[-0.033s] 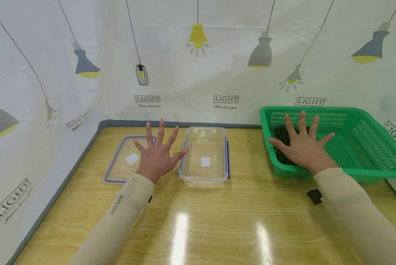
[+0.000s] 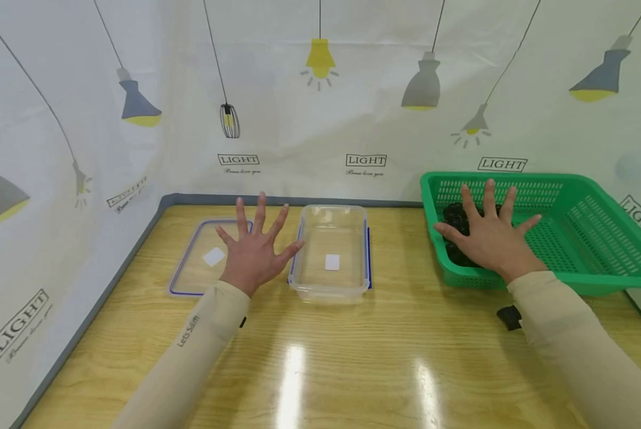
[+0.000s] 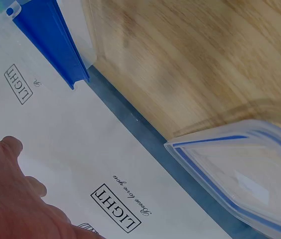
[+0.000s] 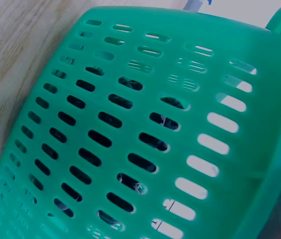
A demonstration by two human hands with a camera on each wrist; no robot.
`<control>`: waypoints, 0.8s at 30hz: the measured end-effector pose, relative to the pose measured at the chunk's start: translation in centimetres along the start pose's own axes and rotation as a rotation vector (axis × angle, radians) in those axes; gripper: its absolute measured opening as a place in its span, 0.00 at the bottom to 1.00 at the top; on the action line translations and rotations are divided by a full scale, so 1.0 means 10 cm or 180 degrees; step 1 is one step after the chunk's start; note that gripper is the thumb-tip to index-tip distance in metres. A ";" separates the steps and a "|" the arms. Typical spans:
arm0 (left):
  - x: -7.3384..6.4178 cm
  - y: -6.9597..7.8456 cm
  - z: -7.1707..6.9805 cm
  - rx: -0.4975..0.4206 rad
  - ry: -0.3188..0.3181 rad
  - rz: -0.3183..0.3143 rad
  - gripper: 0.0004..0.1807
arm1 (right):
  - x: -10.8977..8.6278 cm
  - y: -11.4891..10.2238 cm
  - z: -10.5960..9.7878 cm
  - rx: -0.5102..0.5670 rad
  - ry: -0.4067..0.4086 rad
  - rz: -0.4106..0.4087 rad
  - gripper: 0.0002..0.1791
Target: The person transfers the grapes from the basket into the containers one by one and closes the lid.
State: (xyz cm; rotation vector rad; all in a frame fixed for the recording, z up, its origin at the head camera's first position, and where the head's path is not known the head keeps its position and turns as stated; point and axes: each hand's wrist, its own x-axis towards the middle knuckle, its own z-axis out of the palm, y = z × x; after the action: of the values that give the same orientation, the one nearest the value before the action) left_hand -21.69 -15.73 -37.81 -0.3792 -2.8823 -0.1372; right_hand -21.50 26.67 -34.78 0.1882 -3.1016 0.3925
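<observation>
My left hand, fingers spread wide and holding nothing, hovers between a clear blue-edged lid and a clear plastic food container. The left wrist view shows that hand at the lower left, the lid at right, and a blue clasp at top. Above the left end of a green plastic basket is my right hand, also splayed with nothing gripped. It partly hides several shiny black items in the basket; their kind is unclear. The basket's slotted wall fills the right wrist view.
A wood-grain table carries everything. Behind and to the left rises a white cloth backdrop printed with lamps. Beside my right wrist shows a black strap piece. White labels lie on the lid and in the container.
</observation>
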 end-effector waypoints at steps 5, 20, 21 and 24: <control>0.01 0.00 0.00 -0.0013 -0.0011 0.0003 0.43 | 0.00 0.01 0.00 -0.0001 -0.0021 -0.0001 0.52; 0.02 0.02 -0.03 -0.0107 -0.0262 -0.0010 0.43 | -0.03 0.02 0.00 0.0066 -0.0049 0.0007 0.52; 0.03 0.02 -0.03 -0.0161 -0.0281 0.0007 0.43 | -0.03 0.02 0.00 0.0071 -0.0048 0.0005 0.52; 0.04 0.02 -0.04 -0.0480 -0.0274 0.0048 0.43 | -0.03 0.02 -0.01 0.0081 -0.0038 -0.0002 0.52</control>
State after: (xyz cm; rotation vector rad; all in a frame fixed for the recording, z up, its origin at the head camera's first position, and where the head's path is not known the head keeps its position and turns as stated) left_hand -21.94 -15.51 -37.30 -0.4441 -2.9620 -0.3455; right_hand -21.26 26.88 -34.76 0.1924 -3.1095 0.4326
